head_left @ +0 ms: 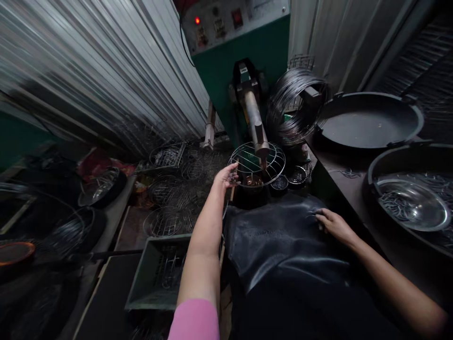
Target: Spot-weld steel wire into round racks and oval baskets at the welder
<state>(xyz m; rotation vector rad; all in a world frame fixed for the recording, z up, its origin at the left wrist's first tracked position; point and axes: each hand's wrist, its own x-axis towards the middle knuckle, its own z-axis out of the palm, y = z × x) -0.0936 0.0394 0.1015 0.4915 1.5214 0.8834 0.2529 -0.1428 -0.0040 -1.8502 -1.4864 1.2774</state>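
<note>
A round wire rack (279, 164) lies roughly level under the metal arm (255, 123) of a green machine. My left hand (227, 176) holds the rack's left edge between thumb and fingers. My right hand (329, 222) is over the right side of a black apron (269, 231), its fingers pressed together around something thin, too small to name. Below the rack sit a copper-coloured bowl (253, 181) and two small dark bowls, one of them (297, 175) with small shiny pieces inside.
The green machine (212, 61) with a lit red lamp stands ahead. A wire coil (295, 106) hangs beside it. Large pans (371, 118) stand at right, the nearer holding a steel bowl (414, 203). At left are a green crate (141, 278) and piled wire racks (173, 193).
</note>
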